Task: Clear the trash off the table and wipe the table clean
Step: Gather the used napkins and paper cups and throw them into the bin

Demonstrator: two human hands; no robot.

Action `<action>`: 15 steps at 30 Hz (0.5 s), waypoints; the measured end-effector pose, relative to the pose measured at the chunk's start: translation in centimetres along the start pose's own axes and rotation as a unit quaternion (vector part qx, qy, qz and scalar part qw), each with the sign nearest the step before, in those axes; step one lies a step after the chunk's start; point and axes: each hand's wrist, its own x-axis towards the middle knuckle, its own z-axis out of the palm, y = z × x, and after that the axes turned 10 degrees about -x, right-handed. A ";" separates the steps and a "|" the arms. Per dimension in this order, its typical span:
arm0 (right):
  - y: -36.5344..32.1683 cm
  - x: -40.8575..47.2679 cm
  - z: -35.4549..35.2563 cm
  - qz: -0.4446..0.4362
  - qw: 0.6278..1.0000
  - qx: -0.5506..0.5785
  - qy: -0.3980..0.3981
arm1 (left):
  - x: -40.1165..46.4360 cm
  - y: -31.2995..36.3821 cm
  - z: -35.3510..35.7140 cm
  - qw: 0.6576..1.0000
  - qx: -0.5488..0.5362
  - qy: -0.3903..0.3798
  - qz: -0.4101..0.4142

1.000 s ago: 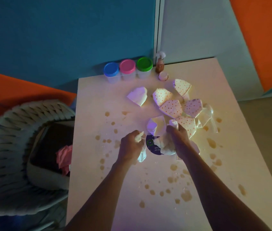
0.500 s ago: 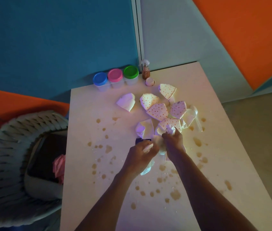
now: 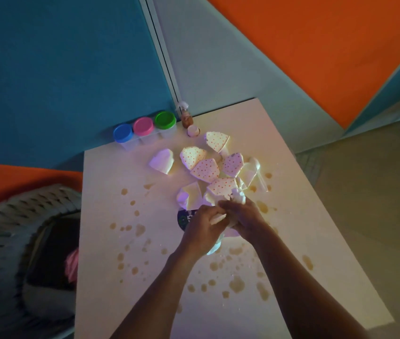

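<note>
Both hands, left hand (image 3: 202, 231) and right hand (image 3: 245, 216), grip crumpled paper (image 3: 238, 197) over stained table (image 3: 110, 192).

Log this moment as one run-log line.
left hand: grips crumpled paper | right hand: grips crumpled paper | paper scraps: on table | spills: unwiped

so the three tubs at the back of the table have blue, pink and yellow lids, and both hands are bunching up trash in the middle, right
Nearly. The third lid is green, not yellow; the head view shows it beside the blue lid and pink lid. The rest holds: the left hand and right hand both grip crumpled trash mid-table.
</note>
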 end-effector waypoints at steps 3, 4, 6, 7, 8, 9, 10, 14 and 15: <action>-0.1 0.1 -2.1 0.003 0.999 0.018 0.040 | 0.2 -0.3 1.0 1.000 0.014 -0.006 0.006; 0.0 0.1 -2.7 -0.001 0.999 0.013 0.051 | 0.3 -0.3 1.3 1.000 0.020 -0.003 0.008; 0.1 0.0 -4.0 -0.008 0.997 0.008 0.075 | 0.3 -0.5 1.7 1.000 0.015 0.001 -0.001; 0.2 0.1 -4.7 -0.008 0.996 0.015 0.085 | 0.3 -0.7 1.8 1.000 0.018 0.010 -0.010; 0.2 0.2 -5.3 -0.006 0.995 0.026 0.093 | 0.3 -1.0 2.0 0.999 0.015 0.023 -0.020; 0.2 0.3 -5.9 -0.002 0.994 0.030 0.101 | 0.3 -1.4 2.0 0.998 0.021 0.042 -0.031; 0.2 0.4 -6.4 0.002 0.994 0.026 0.109 | 0.3 -1.7 2.0 0.997 0.025 0.060 -0.038; 0.1 0.2 -7.1 0.010 0.987 -0.067 0.145 | 0.0 -2.6 1.7 0.988 0.078 0.114 -0.068; 0.1 0.2 -7.2 0.008 0.983 -0.103 0.149 | -0.1 -2.8 1.5 0.985 0.087 0.127 -0.080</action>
